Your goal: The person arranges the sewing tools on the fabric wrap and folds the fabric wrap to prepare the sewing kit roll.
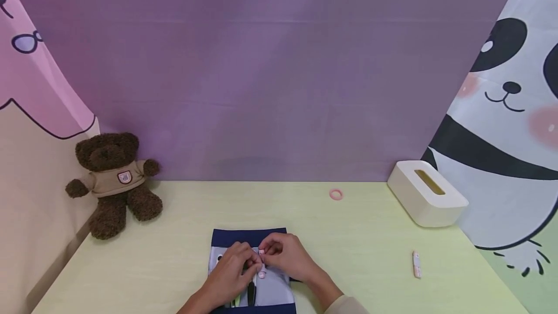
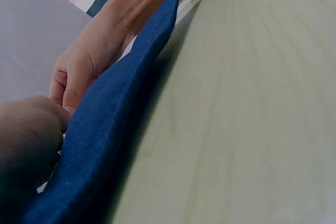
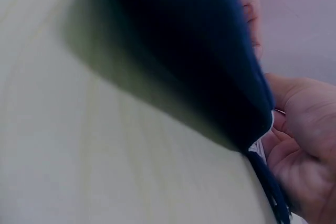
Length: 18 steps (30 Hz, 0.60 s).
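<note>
A navy-edged fabric pouch (image 1: 272,287) with a pale grey inside lies spread out at the front of the table. Over it, my left hand (image 1: 233,273) and right hand (image 1: 287,258) meet, fingertips close together. Between them is a small white-and-pink strip (image 1: 262,274), pinched by both hands near its upper part. Its middle is partly hidden by fingers. A black-handled tool (image 1: 251,293) sits in the pouch beneath my left hand, beside something yellow-green. In both wrist views the pouch's blue edge (image 2: 113,93) hides the fingertips and the strip.
A similar white-and-pink strip (image 1: 416,264) lies on the table at right. Farther back are a pink ring (image 1: 336,194) and a white tissue box (image 1: 429,195). A brown teddy bear (image 1: 113,183) sits at the left, and a purple curtain (image 1: 261,76) hangs behind the table.
</note>
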Each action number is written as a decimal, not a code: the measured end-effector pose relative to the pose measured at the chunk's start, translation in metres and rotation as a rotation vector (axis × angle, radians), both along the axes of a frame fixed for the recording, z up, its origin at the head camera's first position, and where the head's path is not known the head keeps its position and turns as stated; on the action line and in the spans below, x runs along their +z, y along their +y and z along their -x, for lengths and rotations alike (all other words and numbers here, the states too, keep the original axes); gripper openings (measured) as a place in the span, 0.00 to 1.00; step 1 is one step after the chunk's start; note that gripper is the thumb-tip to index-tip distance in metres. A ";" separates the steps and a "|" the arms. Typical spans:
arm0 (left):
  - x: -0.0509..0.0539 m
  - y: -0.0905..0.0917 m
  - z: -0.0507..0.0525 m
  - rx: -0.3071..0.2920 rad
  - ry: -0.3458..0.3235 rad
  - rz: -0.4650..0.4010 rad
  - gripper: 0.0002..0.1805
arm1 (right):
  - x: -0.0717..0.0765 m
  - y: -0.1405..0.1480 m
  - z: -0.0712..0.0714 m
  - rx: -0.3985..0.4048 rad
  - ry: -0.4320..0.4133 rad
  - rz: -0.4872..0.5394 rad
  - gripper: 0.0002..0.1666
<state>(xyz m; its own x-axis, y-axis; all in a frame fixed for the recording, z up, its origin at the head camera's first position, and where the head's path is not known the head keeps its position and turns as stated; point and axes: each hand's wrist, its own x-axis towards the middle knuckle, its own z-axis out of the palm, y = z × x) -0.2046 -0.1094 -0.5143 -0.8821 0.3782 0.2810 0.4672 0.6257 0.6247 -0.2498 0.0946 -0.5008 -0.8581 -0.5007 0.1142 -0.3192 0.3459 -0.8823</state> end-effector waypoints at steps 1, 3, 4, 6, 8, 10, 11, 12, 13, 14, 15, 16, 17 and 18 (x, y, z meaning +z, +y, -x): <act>0.000 0.000 0.000 0.003 0.006 0.000 0.04 | 0.000 0.000 0.000 0.000 0.001 -0.007 0.07; 0.000 0.000 0.000 0.009 0.016 0.001 0.04 | 0.001 0.001 0.000 0.007 -0.002 -0.012 0.06; 0.000 0.000 0.000 0.011 0.020 0.003 0.04 | 0.002 0.001 0.000 0.014 -0.006 -0.012 0.06; 0.000 0.000 0.000 0.014 0.020 0.011 0.04 | 0.004 0.002 -0.001 0.028 -0.019 -0.010 0.07; 0.001 0.000 0.000 0.015 0.016 0.020 0.03 | 0.006 0.004 -0.003 0.043 -0.035 0.002 0.08; 0.001 0.000 0.000 0.016 0.015 0.030 0.03 | 0.006 0.006 -0.003 0.055 -0.049 0.015 0.09; 0.001 0.000 0.001 0.018 0.012 0.035 0.03 | 0.007 0.006 -0.004 0.056 -0.046 0.012 0.09; 0.001 0.000 0.001 0.020 0.011 0.039 0.03 | 0.007 0.007 -0.004 0.058 -0.037 0.007 0.10; 0.001 0.000 0.001 0.021 0.011 0.041 0.03 | 0.007 0.008 -0.004 0.057 -0.028 0.004 0.10; 0.001 0.000 0.001 0.021 0.013 0.041 0.03 | 0.006 0.008 -0.003 0.057 -0.016 -0.003 0.10; 0.000 0.001 0.001 0.021 0.019 0.042 0.03 | 0.006 0.008 -0.003 0.055 -0.003 -0.009 0.11; 0.000 0.001 0.001 0.022 0.021 0.042 0.03 | 0.006 0.009 -0.003 0.055 0.011 -0.018 0.10; 0.000 0.001 0.001 0.021 0.021 0.042 0.03 | 0.006 0.009 -0.003 0.055 0.025 -0.026 0.10; 0.000 0.001 0.001 0.020 0.025 0.042 0.04 | 0.006 0.009 -0.003 0.057 0.034 -0.027 0.11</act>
